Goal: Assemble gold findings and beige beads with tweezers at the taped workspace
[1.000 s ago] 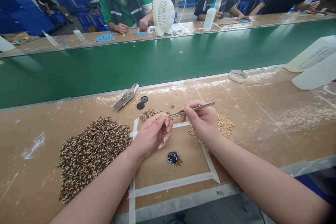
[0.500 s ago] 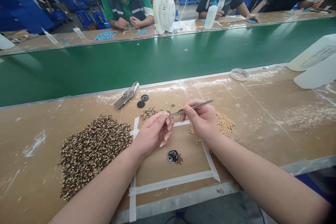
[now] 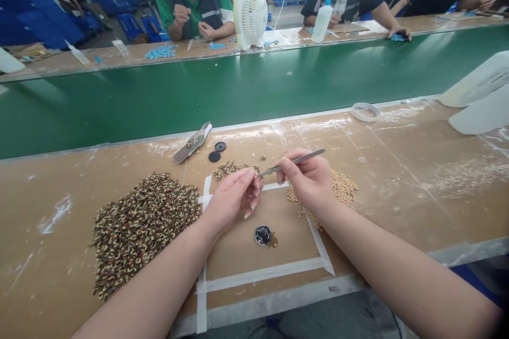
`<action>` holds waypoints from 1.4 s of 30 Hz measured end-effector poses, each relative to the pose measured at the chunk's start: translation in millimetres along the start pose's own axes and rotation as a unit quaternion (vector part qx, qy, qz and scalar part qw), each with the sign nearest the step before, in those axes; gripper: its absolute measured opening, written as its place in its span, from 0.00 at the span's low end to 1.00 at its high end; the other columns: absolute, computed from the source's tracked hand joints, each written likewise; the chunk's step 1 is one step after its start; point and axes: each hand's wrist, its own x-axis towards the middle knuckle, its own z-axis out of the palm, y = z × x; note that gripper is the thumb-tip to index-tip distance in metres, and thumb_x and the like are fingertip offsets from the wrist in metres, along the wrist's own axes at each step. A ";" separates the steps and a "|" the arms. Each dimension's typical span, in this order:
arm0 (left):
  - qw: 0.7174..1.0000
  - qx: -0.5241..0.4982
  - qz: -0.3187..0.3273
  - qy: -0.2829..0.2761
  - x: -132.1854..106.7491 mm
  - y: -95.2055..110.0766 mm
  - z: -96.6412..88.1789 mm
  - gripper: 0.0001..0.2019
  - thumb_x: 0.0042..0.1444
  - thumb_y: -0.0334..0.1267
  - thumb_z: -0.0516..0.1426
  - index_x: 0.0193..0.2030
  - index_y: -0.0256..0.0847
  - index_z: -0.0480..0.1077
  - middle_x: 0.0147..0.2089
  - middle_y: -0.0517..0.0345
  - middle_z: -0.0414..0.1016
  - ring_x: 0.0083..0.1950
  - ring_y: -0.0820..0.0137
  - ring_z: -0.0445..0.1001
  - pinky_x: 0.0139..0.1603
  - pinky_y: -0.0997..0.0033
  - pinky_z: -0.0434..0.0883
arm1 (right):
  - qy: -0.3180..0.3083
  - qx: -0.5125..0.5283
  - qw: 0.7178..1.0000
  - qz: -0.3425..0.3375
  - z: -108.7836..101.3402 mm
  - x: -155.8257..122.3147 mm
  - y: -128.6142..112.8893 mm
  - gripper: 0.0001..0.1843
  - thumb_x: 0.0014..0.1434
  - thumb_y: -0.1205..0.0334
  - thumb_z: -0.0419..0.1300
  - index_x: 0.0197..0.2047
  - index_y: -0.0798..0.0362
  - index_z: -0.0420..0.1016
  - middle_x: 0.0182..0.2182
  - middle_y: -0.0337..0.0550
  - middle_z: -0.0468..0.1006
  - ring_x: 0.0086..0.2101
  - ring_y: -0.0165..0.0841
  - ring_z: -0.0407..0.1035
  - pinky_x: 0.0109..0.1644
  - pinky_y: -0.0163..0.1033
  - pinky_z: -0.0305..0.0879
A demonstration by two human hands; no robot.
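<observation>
My right hand [image 3: 308, 175] grips a pair of metal tweezers [image 3: 294, 161], whose tips reach my left fingertips. My left hand [image 3: 234, 193] is pinched closed there; whatever it holds is too small to make out. Below both hands lies a small round black dish [image 3: 263, 235] with glossy liquid in it, a brown smear at its side. Left of my left hand spreads a big heap of dark brown and cream small parts [image 3: 147, 228]. Tan beads [image 3: 342, 188] lie behind my right hand. A smaller cluster of similar parts [image 3: 230, 169] sits just beyond my left fingers.
White tape [image 3: 262, 274] frames the work spot. Two black discs [image 3: 214, 156], a camouflage strip [image 3: 193, 143] and a white ring [image 3: 365, 112] lie farther back. Large plastic bottles [image 3: 477, 90] are at right. Beyond the green belt [image 3: 254, 85], co-workers sit near a white fan [image 3: 251, 13].
My hands and the tweezers hold nearly the same pose. Across the belt, a co-worker in green has raised one hand, and another's hand has slid right along the table edge.
</observation>
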 end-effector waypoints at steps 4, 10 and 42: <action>0.999 0.008 0.003 0.039 1.9 -2.2 -1.3 0.17 0.68 0.50 0.56 0.34 0.40 0.66 0.30 0.62 0.65 0.23 0.76 0.65 0.17 0.79 0.61 | -0.032 0.014 0.999 0.003 -0.6 -0.5 -1.3 0.13 0.69 0.53 0.64 0.34 0.49 0.77 0.24 0.36 0.76 0.25 0.29 0.71 0.31 0.39 0.68; 0.996 0.009 0.021 0.087 3.5 -1.7 -4.4 0.14 0.62 0.43 0.59 0.28 0.41 0.62 0.26 0.64 0.64 0.20 0.79 0.60 0.16 0.80 0.51 | -0.301 0.046 0.952 0.015 -6.3 -0.2 -9.1 0.11 0.68 0.57 0.65 0.34 0.51 0.79 0.24 0.36 0.75 0.25 0.28 0.70 0.31 0.36 0.66; 0.961 0.214 -0.038 0.173 12.1 6.8 -6.2 0.19 0.57 0.56 0.67 0.48 0.47 0.79 0.45 0.58 0.87 0.37 0.66 0.81 0.33 0.73 0.75 | -0.397 0.032 0.915 0.057 -6.6 16.9 0.8 0.15 0.62 0.49 0.70 0.35 0.53 0.80 0.37 0.42 0.83 0.40 0.32 0.76 0.47 0.37 0.73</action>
